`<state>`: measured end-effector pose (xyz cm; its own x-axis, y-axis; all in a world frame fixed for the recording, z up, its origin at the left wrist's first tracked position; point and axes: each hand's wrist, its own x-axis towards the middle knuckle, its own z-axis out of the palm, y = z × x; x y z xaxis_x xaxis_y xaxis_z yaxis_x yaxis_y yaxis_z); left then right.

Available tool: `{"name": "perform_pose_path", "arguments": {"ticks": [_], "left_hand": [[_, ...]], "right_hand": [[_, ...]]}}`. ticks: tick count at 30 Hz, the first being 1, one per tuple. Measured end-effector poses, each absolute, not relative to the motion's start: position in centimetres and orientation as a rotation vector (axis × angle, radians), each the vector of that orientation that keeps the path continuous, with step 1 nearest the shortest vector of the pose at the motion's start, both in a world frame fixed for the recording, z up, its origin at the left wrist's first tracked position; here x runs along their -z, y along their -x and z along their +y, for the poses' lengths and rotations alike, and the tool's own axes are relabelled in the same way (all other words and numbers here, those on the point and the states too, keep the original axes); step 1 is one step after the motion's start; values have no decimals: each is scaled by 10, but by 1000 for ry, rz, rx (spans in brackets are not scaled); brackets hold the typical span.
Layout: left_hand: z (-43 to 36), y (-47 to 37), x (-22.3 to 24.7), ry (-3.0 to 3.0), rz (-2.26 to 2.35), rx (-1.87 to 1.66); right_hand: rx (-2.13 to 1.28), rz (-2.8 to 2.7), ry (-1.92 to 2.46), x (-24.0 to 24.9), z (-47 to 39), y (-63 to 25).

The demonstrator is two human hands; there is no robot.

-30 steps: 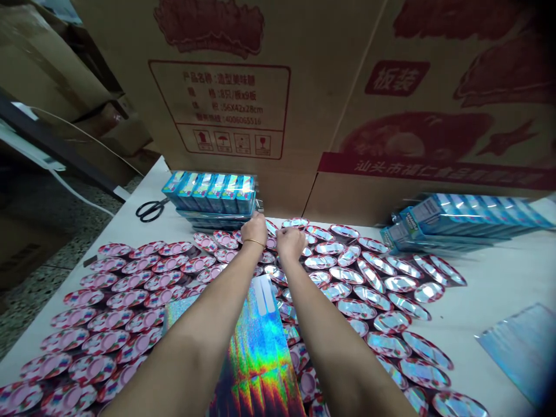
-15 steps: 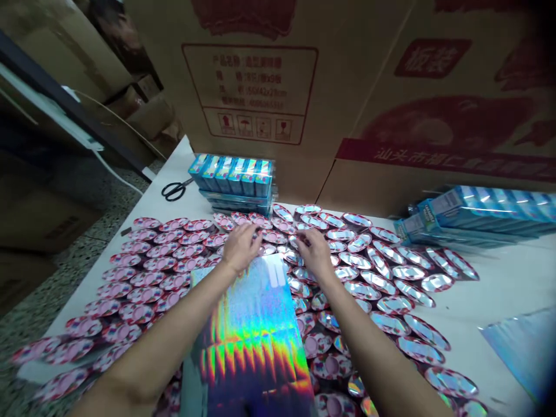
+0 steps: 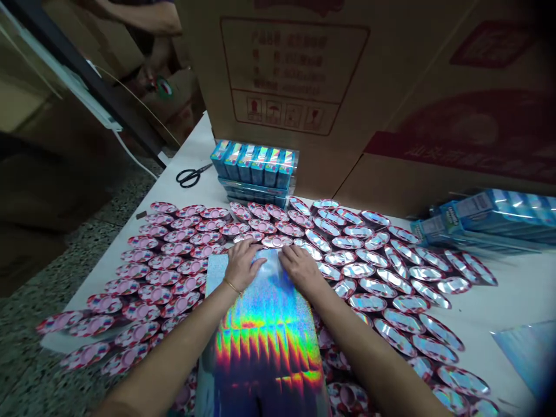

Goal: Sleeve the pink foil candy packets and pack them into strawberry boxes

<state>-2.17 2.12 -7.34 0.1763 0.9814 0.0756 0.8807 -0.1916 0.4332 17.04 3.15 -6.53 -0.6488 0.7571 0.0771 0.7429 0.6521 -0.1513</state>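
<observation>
A shiny rainbow-coloured holographic sheet (image 3: pixel 264 347) lies in front of me, over part of the oval pieces. On its far left edge rests my left hand (image 3: pixel 242 265), its thumb apart from the fingers and nothing visible between them. My right hand (image 3: pixel 302 269) lies on the far right corner of the sheet, fingers over the edge. Around the sheet stand many oval packs with red rims. Those on the left, such as one pink-centred oval pack (image 3: pixel 141 242), show a round pink middle; a silver-topped oval pack (image 3: pixel 358 258) is among those on the right.
Black scissors (image 3: pixel 189 176) lie beside a stack of blue boxes (image 3: pixel 256 168) at the back of the white table (image 3: pixel 473 313). More blue boxes (image 3: pixel 499 217) stand at the right. A large carton (image 3: pixel 304 63) walls off the back. Another person's arm (image 3: pixel 143 17) shows at upper left.
Both hands have drawn back from the oval packs onto the far edge of the holographic sheet. The view has shifted, and another person's arm now shows at upper left.
</observation>
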Motion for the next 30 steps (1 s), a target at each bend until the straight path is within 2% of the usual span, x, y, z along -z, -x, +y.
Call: {"name": "perform_pose_path", "arguments": {"ticks": [3, 8, 11, 16, 19, 22, 27, 30], "left_hand": [[21, 25, 76, -2153, 1768, -524], [26, 23, 67, -2037, 1693, -620], [34, 10, 54, -1710, 1510, -772], [46, -17, 39, -951, 1252, -757], [56, -26, 41, -815, 1243, -798], [77, -31, 47, -870, 1309, -800], [130, -50, 53, -1374, 1664, -729], [151, -65, 52, -1700, 1829, -648]], "right_hand": [[-369, -2491, 1354, 39, 24, -171], [-1022, -1634, 1477, -3, 23, -183], [-1296, -1084, 1527, -4, 27, -187], [-1416, -635, 1464, 13, 26, -182], [-1331, -523, 1479, 26, 26, -177], [-1063, -588, 1563, 43, 34, -171], [-523, -841, 1975, 57, 69, -164], [-347, -925, 2172, 57, 87, -165]]}}
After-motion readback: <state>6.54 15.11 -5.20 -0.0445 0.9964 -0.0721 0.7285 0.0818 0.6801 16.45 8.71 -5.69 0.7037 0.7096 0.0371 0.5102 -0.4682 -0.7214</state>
